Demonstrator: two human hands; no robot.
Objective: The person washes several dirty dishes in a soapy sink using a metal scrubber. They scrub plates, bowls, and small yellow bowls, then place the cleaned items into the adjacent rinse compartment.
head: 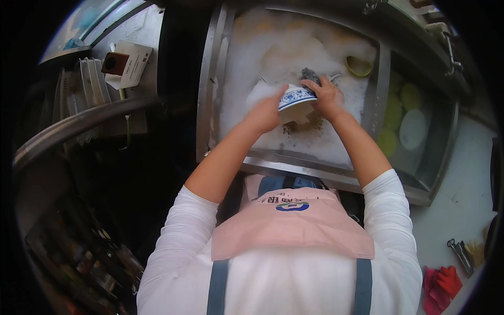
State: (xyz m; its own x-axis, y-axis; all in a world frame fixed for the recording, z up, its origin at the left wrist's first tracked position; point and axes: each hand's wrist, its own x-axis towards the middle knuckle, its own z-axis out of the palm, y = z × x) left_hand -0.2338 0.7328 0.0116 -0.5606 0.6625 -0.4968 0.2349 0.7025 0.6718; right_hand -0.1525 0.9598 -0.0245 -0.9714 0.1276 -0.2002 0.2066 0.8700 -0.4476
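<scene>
A blue-and-white patterned bowl (296, 97) is tilted on its side above the foam-filled steel sink (309, 170). My left hand (267, 111) grips its left rim. On the bowl's far right side, my right hand (327, 95) holds a grey metal scouring pad (309, 75) against or close to the outer wall. Thick white foam (256, 51) with brownish patches hides most of what lies in the sink. A yellow-green rim of a dish (359, 67) shows through the foam at the right.
The adjoining sink basin on the right holds several yellow-green dishes (410, 95) and a white oval dish (412, 129). Red and pink rubber gloves (441, 287) lie at the lower right, near metal tongs (460, 254). White plastic baskets (94, 86) and a curved metal rail (86, 122) are at the left.
</scene>
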